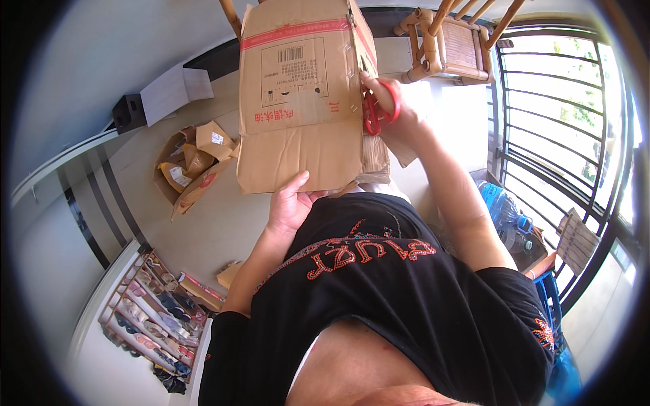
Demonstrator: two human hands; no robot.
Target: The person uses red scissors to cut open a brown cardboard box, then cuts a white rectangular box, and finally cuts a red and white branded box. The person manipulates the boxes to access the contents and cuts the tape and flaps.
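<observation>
A flattened-looking cardboard box (299,147) with a red band and printed markings is held up in front of my body. My left hand (291,205) grips its near flap at the lower edge, thumb on top. Red-handled scissors (374,119) are in my right hand (393,109), at the box's right side edge. The scissor blades are mostly hidden by the hand and the cardboard. Below the right hand, more cardboard (376,155) shows beneath the box.
On the floor to the left lies an open carton (167,177) with packaging inside. A bamboo chair (452,45) stands beyond, near a barred window (553,106). Large plastic bottles (500,208) sit at the right. A shoe rack (152,314) is at the lower left.
</observation>
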